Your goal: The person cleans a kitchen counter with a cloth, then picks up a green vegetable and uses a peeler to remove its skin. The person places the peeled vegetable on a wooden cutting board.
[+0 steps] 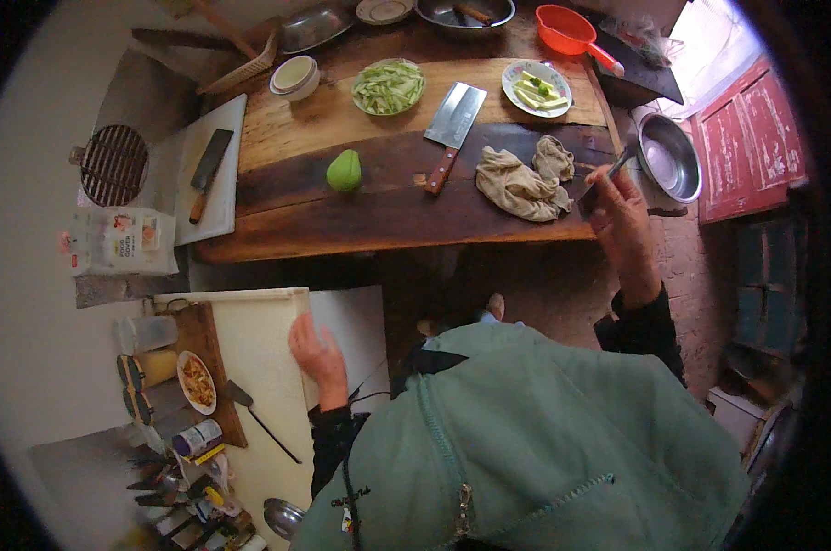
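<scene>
My right hand [618,206] is raised at the right end of the wooden table, its fingers closed on a thin metal utensil [620,164] whose kind I cannot tell. Just left of it lies a crumpled beige cloth [522,186]. My left hand [315,351] is slightly blurred beside the edge of the cream counter, holding nothing visible. A cleaver [455,117] with a wooden handle lies mid-table. Left of it rests a green chayote [344,171]. Behind stand a bowl of cut green strips [388,87] and a floral plate [510,93] with pale green sticks.
A white cutting board [229,158] with a second cleaver [213,158] lies at the table's left end. Stacked bowls [295,77], a red plastic ladle [563,31] and a metal basin [670,157] stand around. The cream counter [264,372] holds a spatula [270,430]; a plate of food [197,382] is beside it.
</scene>
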`<state>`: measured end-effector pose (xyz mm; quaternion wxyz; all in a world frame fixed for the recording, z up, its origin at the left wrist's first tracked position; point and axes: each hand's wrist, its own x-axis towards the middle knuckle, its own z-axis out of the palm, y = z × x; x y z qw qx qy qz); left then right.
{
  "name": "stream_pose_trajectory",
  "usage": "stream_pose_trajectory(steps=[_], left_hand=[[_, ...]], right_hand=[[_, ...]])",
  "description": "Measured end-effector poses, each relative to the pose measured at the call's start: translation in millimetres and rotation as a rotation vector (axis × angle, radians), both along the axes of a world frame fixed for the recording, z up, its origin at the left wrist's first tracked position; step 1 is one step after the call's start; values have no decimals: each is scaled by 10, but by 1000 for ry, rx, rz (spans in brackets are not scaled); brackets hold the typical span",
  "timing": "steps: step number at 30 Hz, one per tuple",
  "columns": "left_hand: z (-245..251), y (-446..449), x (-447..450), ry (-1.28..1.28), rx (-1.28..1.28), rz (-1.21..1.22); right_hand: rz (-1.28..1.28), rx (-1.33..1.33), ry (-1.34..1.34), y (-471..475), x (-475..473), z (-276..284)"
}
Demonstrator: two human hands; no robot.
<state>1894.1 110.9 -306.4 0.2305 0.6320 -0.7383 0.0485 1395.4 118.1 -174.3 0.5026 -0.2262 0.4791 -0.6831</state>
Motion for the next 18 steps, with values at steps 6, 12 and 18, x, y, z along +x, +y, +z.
stream_pose_trajectory(steps=[6,12,18], left_hand=[[70,-579,-978,301,417,-106],[-261,-1737,-1222,35,184,-324],[-675,-2983,-1419,-43,256,-228]], right_hand=[[31,-14,-109,136,-83,-233],[-68,154,68,280,-39,-210],[-317,288,108,356,232,-222]])
